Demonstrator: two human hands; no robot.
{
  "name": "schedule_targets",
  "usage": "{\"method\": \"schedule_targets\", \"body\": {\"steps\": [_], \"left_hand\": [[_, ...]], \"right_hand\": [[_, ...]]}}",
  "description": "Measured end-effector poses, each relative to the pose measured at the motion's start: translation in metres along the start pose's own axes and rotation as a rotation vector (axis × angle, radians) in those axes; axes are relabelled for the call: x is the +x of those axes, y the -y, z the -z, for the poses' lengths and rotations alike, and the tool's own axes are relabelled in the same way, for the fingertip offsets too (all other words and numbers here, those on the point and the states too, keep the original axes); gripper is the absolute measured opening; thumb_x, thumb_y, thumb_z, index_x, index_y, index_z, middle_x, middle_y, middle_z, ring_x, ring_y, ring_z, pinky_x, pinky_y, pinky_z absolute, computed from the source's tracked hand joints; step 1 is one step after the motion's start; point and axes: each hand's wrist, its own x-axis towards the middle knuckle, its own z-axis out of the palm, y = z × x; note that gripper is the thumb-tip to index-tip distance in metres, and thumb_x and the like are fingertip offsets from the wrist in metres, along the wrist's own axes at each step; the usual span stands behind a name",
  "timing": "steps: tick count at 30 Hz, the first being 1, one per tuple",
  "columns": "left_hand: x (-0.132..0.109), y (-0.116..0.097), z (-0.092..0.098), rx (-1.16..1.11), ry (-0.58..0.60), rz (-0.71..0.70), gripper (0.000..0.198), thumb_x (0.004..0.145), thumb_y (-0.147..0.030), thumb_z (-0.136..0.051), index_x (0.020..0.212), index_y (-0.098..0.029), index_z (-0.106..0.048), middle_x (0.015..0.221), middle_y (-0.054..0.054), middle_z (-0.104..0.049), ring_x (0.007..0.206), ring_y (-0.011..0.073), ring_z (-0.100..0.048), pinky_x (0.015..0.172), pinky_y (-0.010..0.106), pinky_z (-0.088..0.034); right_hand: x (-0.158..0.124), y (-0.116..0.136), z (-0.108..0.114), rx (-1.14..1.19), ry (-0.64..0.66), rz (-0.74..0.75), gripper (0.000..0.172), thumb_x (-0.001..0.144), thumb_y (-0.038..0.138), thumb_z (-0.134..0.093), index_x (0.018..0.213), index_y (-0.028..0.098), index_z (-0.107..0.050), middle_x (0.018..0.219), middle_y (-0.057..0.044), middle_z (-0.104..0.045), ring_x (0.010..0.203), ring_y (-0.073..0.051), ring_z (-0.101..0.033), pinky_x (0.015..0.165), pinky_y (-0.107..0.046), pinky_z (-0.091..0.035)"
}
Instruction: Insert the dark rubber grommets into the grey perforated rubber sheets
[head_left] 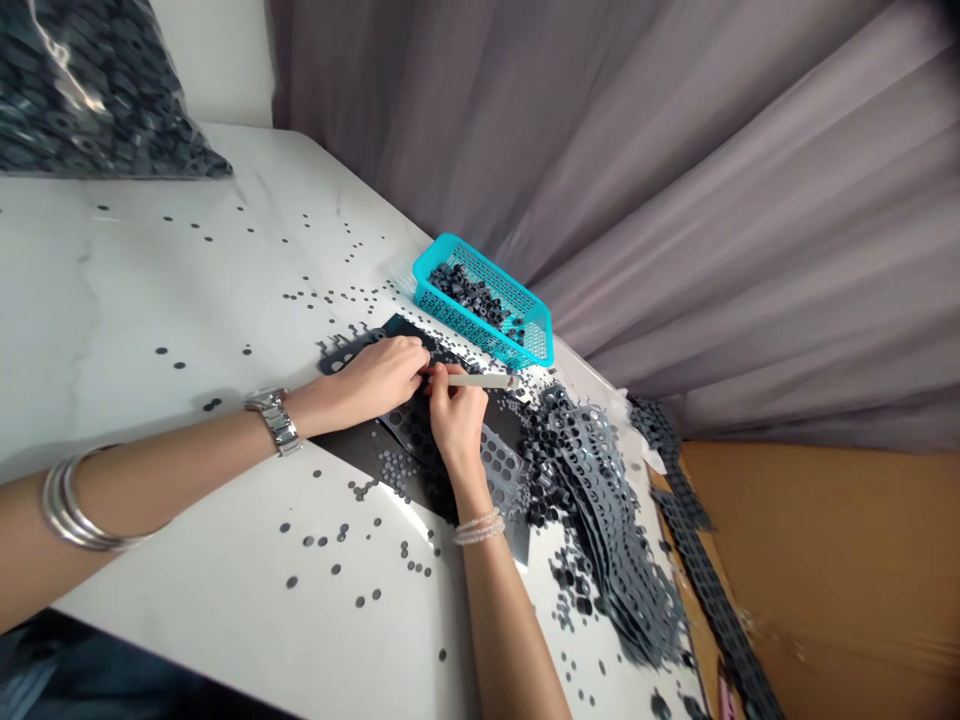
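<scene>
My left hand (382, 377) lies curled on a dark perforated rubber sheet (409, 432) on the white table, fingers pressed together at its far part. My right hand (455, 412) is closed round a thin pale stick-like tool (484, 381) that lies level and points right. The fingertips of both hands meet at the tool's near end, above the sheet. Small grey round pieces (390, 468) lie on and beside the sheet.
A turquoise mesh basket (525, 318) holding dark rings stands just beyond the hands. A heap of punched-out dark sheets (607, 500) lies to the right near the table edge. A clear bag of dark rings (82, 90) sits far left. Grey curtain behind; brown cardboard lower right.
</scene>
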Motion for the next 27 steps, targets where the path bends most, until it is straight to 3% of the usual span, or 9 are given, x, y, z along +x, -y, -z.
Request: {"method": "schedule_targets", "body": {"steps": [4, 6, 9, 13, 16, 19, 25, 27], "left_hand": [[0.004, -0.001, 0.014, -0.259, -0.059, 0.135, 0.014, 0.082, -0.017, -0.058, 0.074, -0.017, -0.070, 0.069, 0.003, -0.061, 0.068, 0.0174, -0.056, 0.065, 0.032, -0.041], [0.008, 0.007, 0.025, -0.570, -0.134, 0.320, 0.006, 0.079, -0.022, -0.066, 0.077, -0.018, -0.070, 0.064, 0.000, -0.055, 0.060, 0.0136, -0.049, 0.058, 0.030, -0.037], [0.015, 0.023, 0.036, -1.140, -0.203, 0.530, 0.008, 0.078, -0.022, -0.070, 0.075, -0.018, -0.063, 0.070, 0.001, -0.052, 0.056, 0.0095, -0.040, 0.050, 0.028, -0.030], [0.019, 0.031, 0.035, -1.617, -0.046, 0.679, 0.015, 0.081, -0.011, -0.068, 0.073, -0.018, -0.058, 0.080, 0.007, -0.056, 0.061, 0.0096, -0.043, 0.046, 0.026, -0.035], [0.018, 0.020, 0.032, -1.791, 0.025, 0.723, 0.014, 0.084, -0.007, -0.064, 0.076, -0.017, -0.060, 0.085, 0.009, -0.060, 0.063, 0.0095, -0.048, 0.044, 0.021, -0.039], [0.016, 0.009, 0.034, -1.907, 0.007, 0.754, 0.013, 0.084, -0.002, -0.059, 0.080, -0.014, -0.059, 0.089, 0.013, -0.062, 0.064, 0.0099, -0.054, 0.044, 0.018, -0.045], [0.013, 0.006, 0.044, -2.076, -0.021, 0.785, 0.020, 0.072, 0.001, -0.052, 0.086, -0.010, -0.061, 0.091, 0.020, -0.064, 0.080, 0.0219, -0.066, 0.053, 0.023, -0.054], [0.013, 0.010, 0.046, -2.023, -0.045, 0.765, 0.015, 0.072, -0.004, -0.055, 0.083, -0.010, -0.063, 0.081, 0.015, -0.062, 0.074, 0.0198, -0.064, 0.049, 0.023, -0.050]], "right_hand": [[0.000, 0.001, -0.001, -0.016, -0.018, -0.033, 0.032, 0.095, 0.037, -0.047, 0.072, 0.022, -0.064, 0.060, -0.001, -0.064, 0.054, -0.018, -0.058, 0.058, -0.028, -0.037], [0.001, -0.002, -0.002, 0.044, -0.021, -0.069, 0.032, 0.094, 0.040, -0.048, 0.074, 0.022, -0.065, 0.060, -0.001, -0.065, 0.057, -0.019, -0.061, 0.060, -0.028, -0.041], [0.002, -0.007, -0.004, 0.158, -0.013, -0.133, 0.033, 0.093, 0.044, -0.050, 0.079, 0.021, -0.069, 0.062, -0.001, -0.067, 0.060, -0.019, -0.064, 0.062, -0.028, -0.046], [0.003, -0.010, -0.001, 0.338, -0.060, -0.208, 0.034, 0.090, 0.046, -0.054, 0.082, 0.019, -0.071, 0.061, 0.000, -0.065, 0.054, -0.015, -0.058, 0.055, -0.026, -0.045], [0.005, -0.006, 0.005, 0.484, -0.140, -0.254, 0.033, 0.088, 0.045, -0.057, 0.082, 0.016, -0.070, 0.060, 0.000, -0.063, 0.050, -0.012, -0.053, 0.049, -0.023, -0.041], [0.011, 0.002, 0.010, 0.571, -0.189, -0.269, 0.029, 0.087, 0.041, -0.059, 0.083, 0.014, -0.069, 0.060, 0.001, -0.062, 0.050, -0.011, -0.052, 0.048, -0.021, -0.039], [0.025, 0.009, -0.004, 0.571, -0.172, -0.257, 0.030, 0.088, 0.043, -0.056, 0.081, 0.016, -0.068, 0.060, 0.001, -0.063, 0.050, -0.011, -0.053, 0.049, -0.022, -0.041], [0.024, 0.005, -0.010, 0.510, -0.139, -0.240, 0.033, 0.090, 0.044, -0.053, 0.081, 0.016, -0.068, 0.059, 0.001, -0.062, 0.050, -0.012, -0.053, 0.049, -0.023, -0.042]]}}
